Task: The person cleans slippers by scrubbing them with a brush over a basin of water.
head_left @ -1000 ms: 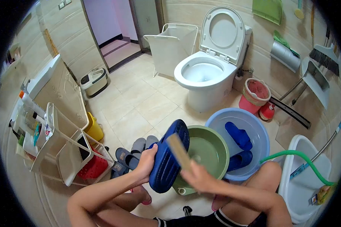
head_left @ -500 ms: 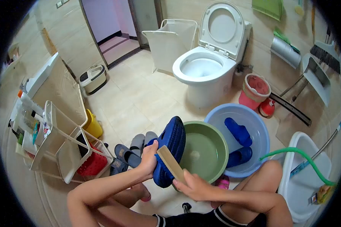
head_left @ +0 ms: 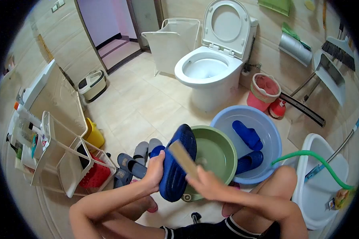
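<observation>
A dark blue slipper (head_left: 177, 175) is held up in my left hand (head_left: 154, 171), its ridged sole turned to the right. My right hand (head_left: 207, 183) grips a flat wooden brush (head_left: 183, 159), which overlaps the slipper's right side; its bristles are not visible. Just behind the slipper sits a green basin (head_left: 223, 147) with water in it. Two more blue slippers (head_left: 248, 134) lie in a light blue basin (head_left: 273, 137) to the right.
Grey slippers (head_left: 133, 165) stand on the floor at left, near a white rack (head_left: 73, 167). A toilet (head_left: 211, 79) and a pink bucket (head_left: 263, 92) are beyond the basins. A green hose (head_left: 313, 154) crosses a white tub (head_left: 307, 199) at right.
The brush has moved up along the slipper from its place half a second ago, and the slipper is tilted a little differently. The whole view has shifted slightly.
</observation>
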Motion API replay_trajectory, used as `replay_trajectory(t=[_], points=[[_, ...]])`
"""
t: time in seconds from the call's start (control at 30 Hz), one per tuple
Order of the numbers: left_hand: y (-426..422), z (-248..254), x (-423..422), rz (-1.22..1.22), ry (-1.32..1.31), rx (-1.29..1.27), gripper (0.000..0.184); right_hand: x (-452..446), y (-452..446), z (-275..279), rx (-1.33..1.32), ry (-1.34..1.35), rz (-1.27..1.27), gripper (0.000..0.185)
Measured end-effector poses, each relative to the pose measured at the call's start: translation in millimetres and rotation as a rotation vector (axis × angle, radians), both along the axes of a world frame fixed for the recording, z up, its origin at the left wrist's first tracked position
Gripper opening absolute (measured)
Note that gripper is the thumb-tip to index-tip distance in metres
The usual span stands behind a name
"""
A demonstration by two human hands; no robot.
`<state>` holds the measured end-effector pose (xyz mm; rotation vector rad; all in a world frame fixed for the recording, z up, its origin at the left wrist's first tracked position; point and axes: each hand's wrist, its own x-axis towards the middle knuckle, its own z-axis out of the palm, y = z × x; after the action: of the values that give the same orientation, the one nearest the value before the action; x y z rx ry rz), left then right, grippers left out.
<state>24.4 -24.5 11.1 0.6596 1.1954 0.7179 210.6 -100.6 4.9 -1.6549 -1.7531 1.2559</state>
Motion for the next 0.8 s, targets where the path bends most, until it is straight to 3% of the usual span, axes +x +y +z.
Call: replay_trajectory(t=[0.07, 0.2, 0.27, 0.33, 0.4, 0.47, 0.53, 0.6, 0.73, 0.8], points=[[-6, 4, 6, -0.054, 0.021, 0.024, 0.047, 13, 17, -15, 0.140, 0.031, -0.159, 0.049], [3, -2, 3, -0.036, 0.010, 0.055, 0.047, -1, 0, 0, 0.075, 0.093, -0.129, 0.053], [13, -13, -14, -0.048, 0.028, 0.115, 0.048, -9, -19, 5, 0.044, -0.079, 0.209, 0.057], [18, -3, -9, 0.029, 0.037, 0.044, 0.047, -11, -20, 3, 0.116, -0.175, 0.391, 0.058], [14, -8, -10, -0.003, -0.087, 0.002, 0.045, 1, 2, 4, 0.086, -0.191, 0.182, 0.058], [10, -11, -5, -0.106, -0.046, -0.009, 0.044, 18, 26, -7, 0.080, -0.072, -0.109, 0.055], [6, -2, 3, -0.076, -0.067, -0.034, 0.044, 26, 34, -6, 0.167, -0.163, -0.154, 0.056], [11, -8, 0, -0.037, -0.073, -0.040, 0.044, 12, 21, -15, 0.080, 0.030, -0.149, 0.056], [26, -2, -9, 0.022, 0.069, 0.063, 0.047, -11, -18, -1, 0.092, -0.079, 0.340, 0.057], [23, -1, -10, -0.019, 0.148, 0.149, 0.047, -7, -11, -5, 0.108, -0.110, 0.305, 0.054]])
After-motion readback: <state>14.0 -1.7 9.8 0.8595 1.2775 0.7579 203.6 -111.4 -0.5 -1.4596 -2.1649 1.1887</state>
